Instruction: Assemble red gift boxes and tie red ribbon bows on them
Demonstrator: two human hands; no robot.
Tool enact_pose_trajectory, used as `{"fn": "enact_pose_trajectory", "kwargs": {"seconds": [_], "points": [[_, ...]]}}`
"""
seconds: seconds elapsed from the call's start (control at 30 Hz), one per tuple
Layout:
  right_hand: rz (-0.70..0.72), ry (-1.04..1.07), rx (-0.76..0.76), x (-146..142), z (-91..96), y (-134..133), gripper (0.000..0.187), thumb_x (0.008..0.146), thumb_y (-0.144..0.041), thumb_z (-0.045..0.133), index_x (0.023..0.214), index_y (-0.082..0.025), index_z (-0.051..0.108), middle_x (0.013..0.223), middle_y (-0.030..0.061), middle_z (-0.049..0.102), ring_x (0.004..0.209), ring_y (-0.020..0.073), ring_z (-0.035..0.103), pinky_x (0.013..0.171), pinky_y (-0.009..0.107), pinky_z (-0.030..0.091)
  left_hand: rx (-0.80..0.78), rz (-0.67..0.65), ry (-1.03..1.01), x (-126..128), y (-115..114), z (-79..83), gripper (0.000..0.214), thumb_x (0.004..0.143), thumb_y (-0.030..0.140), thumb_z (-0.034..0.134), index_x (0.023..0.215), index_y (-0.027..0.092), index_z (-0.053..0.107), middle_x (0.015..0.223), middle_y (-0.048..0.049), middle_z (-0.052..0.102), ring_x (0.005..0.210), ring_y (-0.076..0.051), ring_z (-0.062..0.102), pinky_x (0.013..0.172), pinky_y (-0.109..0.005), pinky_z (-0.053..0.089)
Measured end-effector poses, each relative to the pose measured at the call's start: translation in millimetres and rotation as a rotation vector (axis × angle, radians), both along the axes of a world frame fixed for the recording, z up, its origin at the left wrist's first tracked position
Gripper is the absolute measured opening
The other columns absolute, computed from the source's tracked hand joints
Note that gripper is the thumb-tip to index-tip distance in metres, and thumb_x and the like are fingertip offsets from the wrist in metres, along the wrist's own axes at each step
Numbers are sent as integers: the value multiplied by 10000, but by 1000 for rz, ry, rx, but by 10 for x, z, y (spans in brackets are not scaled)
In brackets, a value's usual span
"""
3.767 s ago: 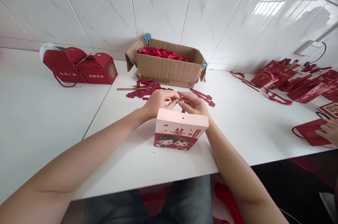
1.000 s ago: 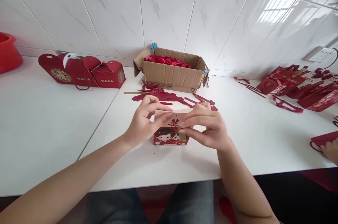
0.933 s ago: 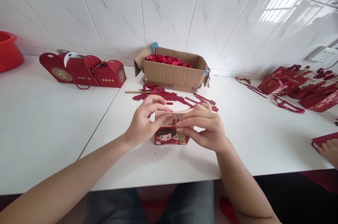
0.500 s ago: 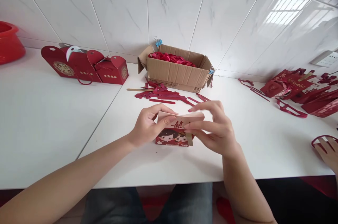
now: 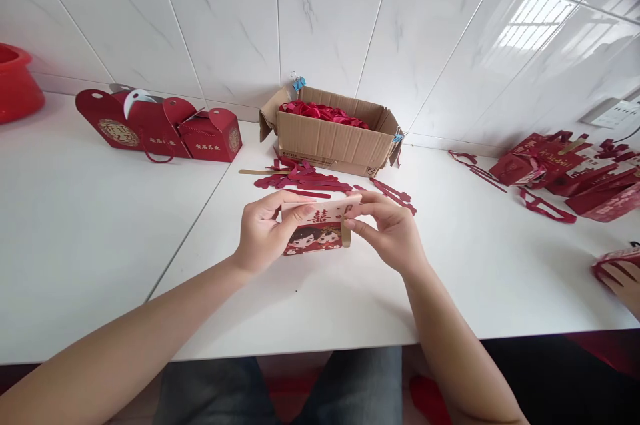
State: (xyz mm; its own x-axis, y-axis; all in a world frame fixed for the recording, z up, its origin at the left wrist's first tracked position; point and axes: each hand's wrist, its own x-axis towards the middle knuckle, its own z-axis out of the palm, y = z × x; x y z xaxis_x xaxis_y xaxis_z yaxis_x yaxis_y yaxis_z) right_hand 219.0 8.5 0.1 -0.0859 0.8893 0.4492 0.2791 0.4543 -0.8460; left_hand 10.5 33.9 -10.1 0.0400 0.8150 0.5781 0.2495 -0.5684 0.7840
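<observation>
A small pink and red gift box (image 5: 315, 231) with a cartoon couple printed on its front is lifted a little above the white table (image 5: 100, 238). My left hand (image 5: 260, 233) grips its left side, thumb across the top. My right hand (image 5: 393, 233) holds its right side and pinches a tan strip (image 5: 345, 234) that hangs down the box's front right edge.
A cardboard box (image 5: 333, 135) of red pieces stands by the tiled wall, with loose red strips (image 5: 310, 181) before it. Red gift boxes (image 5: 165, 131) sit at the left, a red basin (image 5: 17, 81) far left, more red boxes (image 5: 565, 168) at right. Another person's hand (image 5: 620, 275) holds a red piece.
Both hands have raised the box off the table and drawn it slightly left. My right fingers, spread half a second ago, have closed on the box and tan strip.
</observation>
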Motion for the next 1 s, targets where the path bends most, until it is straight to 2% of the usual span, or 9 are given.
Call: {"fn": "enact_pose_trajectory", "kwargs": {"seconds": [0.07,0.13,0.27,0.4,0.57,0.7,0.9,1.0], "points": [[-28,-32,44,-27,3,-13,61,737,-273,779,787,-299,756,1307,39,590,1263,272,517,1043,489,450,-24,-5,-3,0,12,10,126,822,335,687,830,213,712,809,-6,752,741,-156,685,697,-263,554],[-23,-31,97,-73,2,-27,69,738,-263,779,784,-308,755,1366,20,545,1312,277,472,1072,503,417,-35,-9,-2,6,15,22,121,820,327,687,822,207,705,799,-2,745,733,-150,680,685,-253,551],[-20,6,152,-187,-33,-36,69,749,-243,769,787,-299,755,1299,42,587,1237,265,540,1011,471,476,-51,-48,17,37,-28,39,110,814,315,691,800,206,697,771,3,737,707,-141,673,678,-250,547],[-38,-1,190,-234,-77,-25,70,769,-222,744,797,-286,756,1229,69,614,1138,257,601,826,400,559,-83,-112,-14,65,-82,40,113,818,310,689,797,198,692,790,-7,745,699,-148,683,692,-267,559],[-44,-23,292,-212,-80,-20,97,779,-187,732,803,-279,752,1198,69,617,1125,248,606,881,420,542,-51,-149,-44,65,-83,15,94,819,287,696,801,194,695,767,-2,743,684,-134,680,656,-237,545],[-47,-45,288,-200,-77,-27,82,792,-187,717,808,-263,743,1189,72,618,1108,241,616,795,377,572,-20,-144,-35,62,-75,11,89,821,267,692,784,186,692,746,2,731,662,-117,666,621,-213,526],[-65,-98,400,-187,-77,-27,108,792,-144,713,812,-249,733,1139,70,634,1078,226,629,903,412,540,-7,-146,-22,57,-82,26,78,820,240,693,774,178,683,732,5,725,653,-112,659,609,-205,518],[-78,-113,389,-195,-79,-26,104,790,-150,714,807,-253,724,1141,66,640,1080,230,633,875,402,552,-15,-165,-30,55,-84,17,79,821,246,695,785,176,692,739,-4,734,645,-118,665,613,-215,529]]}}
